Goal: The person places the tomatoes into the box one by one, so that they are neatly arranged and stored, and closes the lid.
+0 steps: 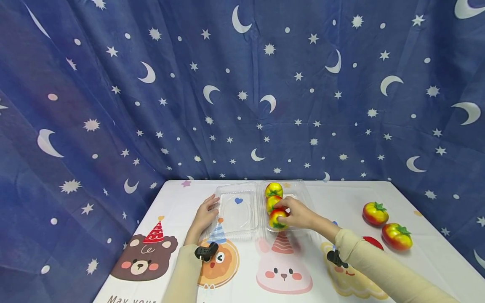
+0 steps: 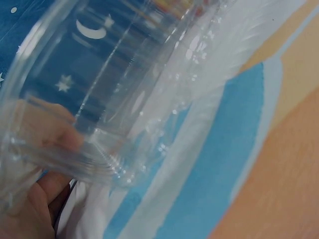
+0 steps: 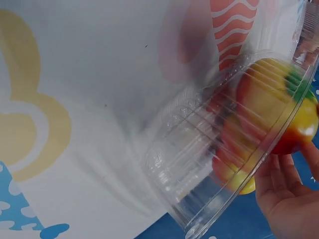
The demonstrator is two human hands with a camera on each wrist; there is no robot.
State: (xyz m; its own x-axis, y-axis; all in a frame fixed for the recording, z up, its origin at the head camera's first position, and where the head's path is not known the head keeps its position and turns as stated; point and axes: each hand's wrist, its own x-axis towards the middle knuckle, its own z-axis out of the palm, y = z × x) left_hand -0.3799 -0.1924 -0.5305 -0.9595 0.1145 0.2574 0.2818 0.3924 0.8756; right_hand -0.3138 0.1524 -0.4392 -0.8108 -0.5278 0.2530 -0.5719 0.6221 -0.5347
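A clear plastic clamshell box (image 1: 259,229) lies opened out on the table, its two halves side by side. My left hand (image 1: 204,215) holds the outer left edge of the left half (image 1: 236,231); in the left wrist view, fingers (image 2: 47,124) show through the plastic. Three red-and-yellow toy fruits with green leafy tops stand in a column in the right half: a far one (image 1: 273,190), a middle one (image 1: 273,203) and a near one (image 1: 277,219). My right hand (image 1: 297,213) grips the near toy fruit (image 3: 299,122), its fingertips partly hidden.
Two more toy fruits, one (image 1: 375,213) behind another (image 1: 396,236), lie on the right of the table. A further red fruit (image 1: 373,241) is partly covered by the right sleeve (image 1: 379,261). A blue starry curtain (image 1: 242,126) hangs behind the white printed tablecloth (image 1: 242,290).
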